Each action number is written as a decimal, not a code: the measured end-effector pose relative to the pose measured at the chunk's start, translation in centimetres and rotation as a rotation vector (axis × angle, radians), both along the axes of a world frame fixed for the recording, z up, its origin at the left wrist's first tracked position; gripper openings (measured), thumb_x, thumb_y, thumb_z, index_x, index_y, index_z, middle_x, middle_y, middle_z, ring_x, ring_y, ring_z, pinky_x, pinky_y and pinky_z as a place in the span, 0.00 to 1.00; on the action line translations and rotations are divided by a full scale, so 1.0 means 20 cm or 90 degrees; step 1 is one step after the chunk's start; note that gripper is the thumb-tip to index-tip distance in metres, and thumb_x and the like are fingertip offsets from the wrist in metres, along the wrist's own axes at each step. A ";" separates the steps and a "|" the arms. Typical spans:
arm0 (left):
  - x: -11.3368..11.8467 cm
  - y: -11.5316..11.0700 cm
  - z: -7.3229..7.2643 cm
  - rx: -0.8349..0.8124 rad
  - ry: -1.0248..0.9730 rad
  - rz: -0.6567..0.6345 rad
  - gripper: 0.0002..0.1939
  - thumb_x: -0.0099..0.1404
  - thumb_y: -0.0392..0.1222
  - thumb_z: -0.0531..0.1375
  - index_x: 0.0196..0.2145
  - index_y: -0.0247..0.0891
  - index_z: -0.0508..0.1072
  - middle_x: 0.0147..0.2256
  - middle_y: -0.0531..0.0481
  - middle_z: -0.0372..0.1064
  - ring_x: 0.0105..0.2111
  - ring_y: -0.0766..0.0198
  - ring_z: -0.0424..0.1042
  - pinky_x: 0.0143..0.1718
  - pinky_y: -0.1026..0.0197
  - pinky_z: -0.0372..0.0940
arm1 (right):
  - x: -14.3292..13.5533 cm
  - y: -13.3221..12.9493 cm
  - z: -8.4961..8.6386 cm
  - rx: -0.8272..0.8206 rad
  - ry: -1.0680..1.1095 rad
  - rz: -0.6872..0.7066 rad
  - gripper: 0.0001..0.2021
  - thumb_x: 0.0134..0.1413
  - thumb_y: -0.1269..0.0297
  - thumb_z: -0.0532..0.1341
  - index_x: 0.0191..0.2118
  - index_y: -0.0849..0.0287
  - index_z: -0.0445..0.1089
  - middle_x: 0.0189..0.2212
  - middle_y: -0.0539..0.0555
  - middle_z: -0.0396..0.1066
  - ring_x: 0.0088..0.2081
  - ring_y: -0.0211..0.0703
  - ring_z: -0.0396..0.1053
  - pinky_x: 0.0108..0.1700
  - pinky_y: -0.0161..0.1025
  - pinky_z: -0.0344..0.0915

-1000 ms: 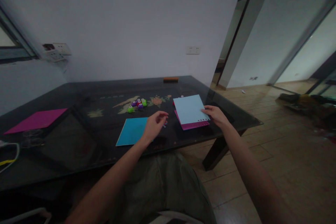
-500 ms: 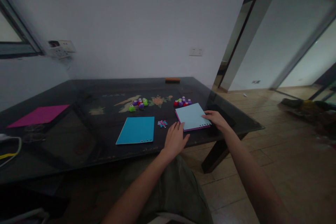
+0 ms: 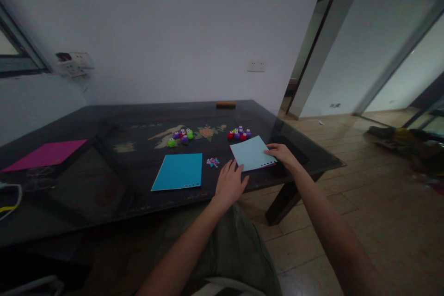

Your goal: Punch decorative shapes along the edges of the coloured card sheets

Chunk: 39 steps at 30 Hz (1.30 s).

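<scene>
A pale blue sheet (image 3: 250,153) with a row of punched holes along its near edge lies at the right front of the dark table. A thin pink edge shows beneath it. My right hand (image 3: 281,154) is closed on the sheet's right edge. At the near left corner rests my left hand (image 3: 229,180), its fingertips touching the sheet and its thumb spread away. Left of that hand are a small pile of pink, white and blue bits (image 3: 212,162) and a bright blue sheet (image 3: 180,171), also with punched holes.
Round red, purple and green pieces with eye-like tops form a right cluster (image 3: 239,133) and a left cluster (image 3: 181,136). A pink sheet (image 3: 45,155) lies far left, near a white cable (image 3: 19,199). A brown bar (image 3: 225,104) sits at the table's back edge.
The pink layer shows less beneath the pale blue sheet than before. Both hands keep nearly the same places, and the whole view has shifted slightly.
</scene>
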<state>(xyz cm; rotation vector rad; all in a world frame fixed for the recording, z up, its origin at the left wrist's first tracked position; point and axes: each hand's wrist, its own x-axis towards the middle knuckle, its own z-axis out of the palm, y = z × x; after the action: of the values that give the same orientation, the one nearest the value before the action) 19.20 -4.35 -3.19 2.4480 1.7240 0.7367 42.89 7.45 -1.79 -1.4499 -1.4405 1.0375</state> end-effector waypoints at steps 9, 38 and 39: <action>0.00 0.00 0.01 0.008 0.006 0.000 0.23 0.65 0.50 0.49 0.54 0.38 0.65 0.58 0.41 0.57 0.60 0.53 0.52 0.59 0.51 0.51 | 0.02 0.02 -0.03 0.091 -0.120 -0.040 0.20 0.39 0.65 0.65 0.43 0.67 0.73 0.21 0.52 0.71 0.21 0.36 0.64 0.23 0.32 0.58; 0.00 0.00 0.00 0.005 0.019 -0.008 0.22 0.66 0.48 0.48 0.55 0.38 0.63 0.58 0.41 0.57 0.59 0.53 0.53 0.58 0.49 0.50 | 0.00 -0.03 -0.08 0.131 -0.027 -0.055 0.11 0.45 0.69 0.61 0.37 0.63 0.73 0.36 0.59 0.76 0.39 0.45 0.73 0.45 0.40 0.67; 0.00 0.00 0.00 0.005 0.019 -0.008 0.22 0.66 0.48 0.48 0.55 0.38 0.63 0.58 0.41 0.57 0.60 0.53 0.54 0.59 0.49 0.50 | 0.00 -0.03 -0.07 0.130 -0.026 -0.055 0.11 0.45 0.69 0.61 0.37 0.63 0.73 0.36 0.59 0.76 0.39 0.45 0.73 0.45 0.41 0.67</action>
<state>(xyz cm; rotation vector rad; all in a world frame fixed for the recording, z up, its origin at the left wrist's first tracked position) 19.29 -4.41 -3.12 2.4849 1.7176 0.7096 42.94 6.91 -3.28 -1.3783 -1.4541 0.7876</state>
